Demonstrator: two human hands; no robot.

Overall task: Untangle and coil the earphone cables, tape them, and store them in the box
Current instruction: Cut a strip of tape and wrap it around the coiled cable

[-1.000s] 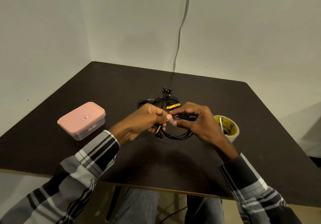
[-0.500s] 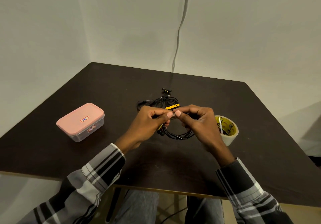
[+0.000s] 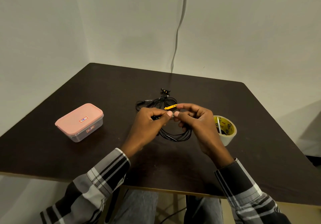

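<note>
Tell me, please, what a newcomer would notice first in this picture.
Two hands, the left hand and the right hand, meet mid-table, pinching a black cable whose loops hang below them. A pink-lidded box stands closed at left; a tape roll lies at right, beside the right hand.

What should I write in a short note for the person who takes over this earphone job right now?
Left hand and right hand: both pinch the black earphone cables between thumb and fingertips, held just above the table; loops hang below the hands.
More tangled cable, with the earbuds and a yellow tie, lies behind the hands.
Tape roll: on the table, right of the right hand, untouched.
Pink-lidded box: on the left, lid shut.
Done: untangling has begun, part looped.
Left: finish untangling and coiling, tape the coils, open the box, store them.
</note>
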